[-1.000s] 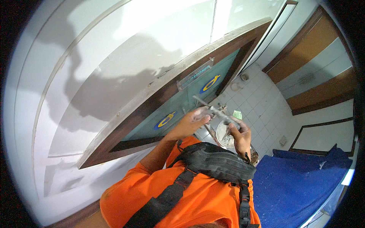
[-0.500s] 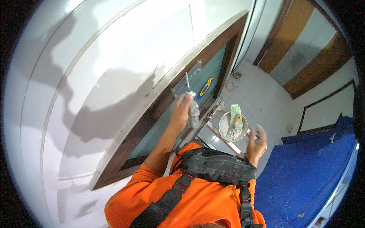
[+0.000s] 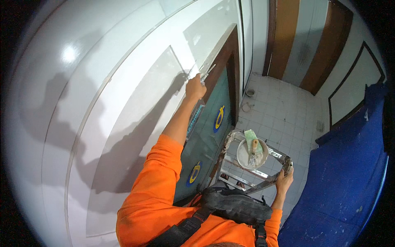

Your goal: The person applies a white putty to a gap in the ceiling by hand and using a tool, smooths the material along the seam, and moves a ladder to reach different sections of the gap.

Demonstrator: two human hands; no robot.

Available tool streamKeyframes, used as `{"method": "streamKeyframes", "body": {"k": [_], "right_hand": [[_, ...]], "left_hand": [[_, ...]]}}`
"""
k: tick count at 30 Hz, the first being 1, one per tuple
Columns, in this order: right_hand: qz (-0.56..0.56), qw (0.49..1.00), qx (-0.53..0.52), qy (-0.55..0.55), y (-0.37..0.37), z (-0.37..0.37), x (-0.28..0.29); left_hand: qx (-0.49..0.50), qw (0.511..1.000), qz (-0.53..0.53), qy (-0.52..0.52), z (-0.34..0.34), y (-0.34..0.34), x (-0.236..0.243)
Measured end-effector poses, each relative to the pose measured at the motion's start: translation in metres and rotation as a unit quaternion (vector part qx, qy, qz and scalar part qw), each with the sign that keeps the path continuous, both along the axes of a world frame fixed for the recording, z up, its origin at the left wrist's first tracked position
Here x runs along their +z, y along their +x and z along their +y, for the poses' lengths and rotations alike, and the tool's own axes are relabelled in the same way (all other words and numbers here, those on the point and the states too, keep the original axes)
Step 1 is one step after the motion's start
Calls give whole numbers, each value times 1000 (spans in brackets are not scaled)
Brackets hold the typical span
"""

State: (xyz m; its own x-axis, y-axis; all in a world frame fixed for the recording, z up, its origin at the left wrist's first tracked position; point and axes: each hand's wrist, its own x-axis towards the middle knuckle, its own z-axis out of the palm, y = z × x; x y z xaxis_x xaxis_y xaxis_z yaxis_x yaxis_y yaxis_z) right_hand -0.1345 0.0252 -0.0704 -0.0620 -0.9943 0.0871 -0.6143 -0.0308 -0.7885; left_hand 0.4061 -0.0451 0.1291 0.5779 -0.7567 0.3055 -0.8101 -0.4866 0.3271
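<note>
My left hand [image 3: 194, 87] is stretched up and shut on a thin flat scraper [image 3: 206, 72], whose blade touches the white wall panel [image 3: 135, 107] just above the dark door frame [image 3: 230, 53]. My right hand [image 3: 284, 178] grips the top rail of a metal stepladder [image 3: 234, 178] below me. On the ladder's top stands a white bowl [image 3: 242, 158] of pale filler with a wooden-handled scraper [image 3: 254, 148] resting in it, and a green pad [image 3: 249, 135] lies beside it.
A teal glass door [image 3: 205, 136] with round yellow-and-blue emblems stands under the wall panel. White tiled floor [image 3: 284, 115] lies below. Blue sheeting [image 3: 345, 181] covers something on the right. Brown and white doors [image 3: 288, 37] stand at the far end.
My left hand has risen from chest height up to the wall with the scraper. My right hand has dropped onto the ladder rail. The view has swung toward the wall.
</note>
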Motion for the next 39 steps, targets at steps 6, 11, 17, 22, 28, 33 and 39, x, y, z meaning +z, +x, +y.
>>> {"method": "streamKeyframes", "body": {"k": [6,11,17,22,28,33,39], "right_hand": [[-33,999,-21,14,10,3,14],[-43,995,-96,-3,29,7,17],[-92,982,-126,-108,36,-2,-13],[-122,977,-132,-116,38,-1,-22],[-133,971,-144,-134,38,-3,-28],[-137,971,-151,-126,38,-3,-31],[-131,971,-153,-126,36,-4,-33]], "left_hand": [[0,992,-114,57,-59,41,0],[-4,990,-137,32,-108,72,-30],[-22,972,-232,16,-163,93,-56],[-24,954,-297,-40,-198,107,-67],[-34,946,-321,-20,-234,132,-80],[-33,941,-337,-23,-246,143,-88],[-35,943,-330,10,-242,136,-85]]}}
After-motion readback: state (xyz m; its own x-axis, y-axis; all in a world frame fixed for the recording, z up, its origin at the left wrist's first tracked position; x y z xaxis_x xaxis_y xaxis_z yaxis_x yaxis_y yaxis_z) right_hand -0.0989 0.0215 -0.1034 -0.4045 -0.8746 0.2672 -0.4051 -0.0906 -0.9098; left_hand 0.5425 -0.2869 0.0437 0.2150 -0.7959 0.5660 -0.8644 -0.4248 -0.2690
